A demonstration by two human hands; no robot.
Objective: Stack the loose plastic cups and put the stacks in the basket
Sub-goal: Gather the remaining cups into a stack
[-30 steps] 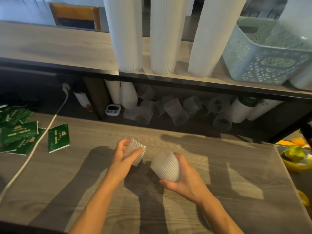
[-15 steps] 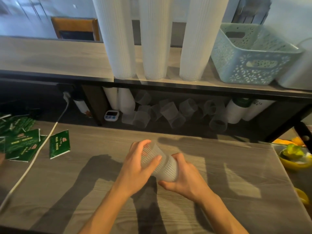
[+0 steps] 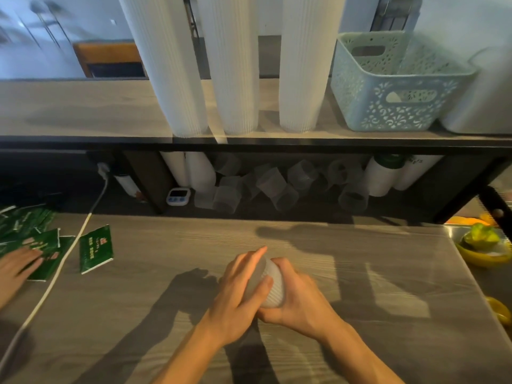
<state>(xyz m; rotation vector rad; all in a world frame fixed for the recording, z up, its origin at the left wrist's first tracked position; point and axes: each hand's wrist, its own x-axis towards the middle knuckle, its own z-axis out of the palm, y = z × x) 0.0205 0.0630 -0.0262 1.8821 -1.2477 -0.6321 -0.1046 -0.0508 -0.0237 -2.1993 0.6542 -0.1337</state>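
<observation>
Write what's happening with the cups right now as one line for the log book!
step: nesting cups | left hand: presses cup in | right hand: grips ribbed cup | basket: on shelf, no stack seen inside

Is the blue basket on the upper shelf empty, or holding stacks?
Looks empty: the basket shows only bare inner walls; its floor is hidden.

Shelf edge (image 3: 304,147) overhangs loose cups (image 3: 273,187); low gap.
</observation>
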